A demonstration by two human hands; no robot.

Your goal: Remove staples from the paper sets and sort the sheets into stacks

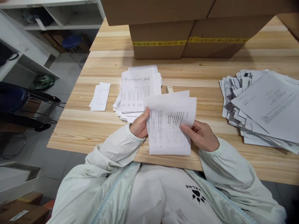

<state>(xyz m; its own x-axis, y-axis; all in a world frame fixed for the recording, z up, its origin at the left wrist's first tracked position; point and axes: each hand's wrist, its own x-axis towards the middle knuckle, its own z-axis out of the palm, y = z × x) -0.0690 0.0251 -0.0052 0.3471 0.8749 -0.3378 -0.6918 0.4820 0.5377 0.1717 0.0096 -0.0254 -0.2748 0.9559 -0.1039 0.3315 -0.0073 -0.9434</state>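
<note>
Two or more printed paper sheets (171,130) are held up in front of me, over the near edge of the table. Their left edge is pinched by my left hand (140,125), with the thumb on the front. On the right side my right hand (202,135) grips them, thumb on top and fingers behind. Just beyond lies a stack of printed papers (136,90), partly covered by the held sheets. A small whitish object (169,89) shows behind the sheets; most of it is hidden, so I cannot tell its kind.
A large uneven pile of papers (268,105) lies on the right of the wooden table (93,130). Small white slips (100,96) rest at the left. Cardboard boxes (161,37) with yellow tape stand at the back. Blue stools (71,41) and shelves are off to the left.
</note>
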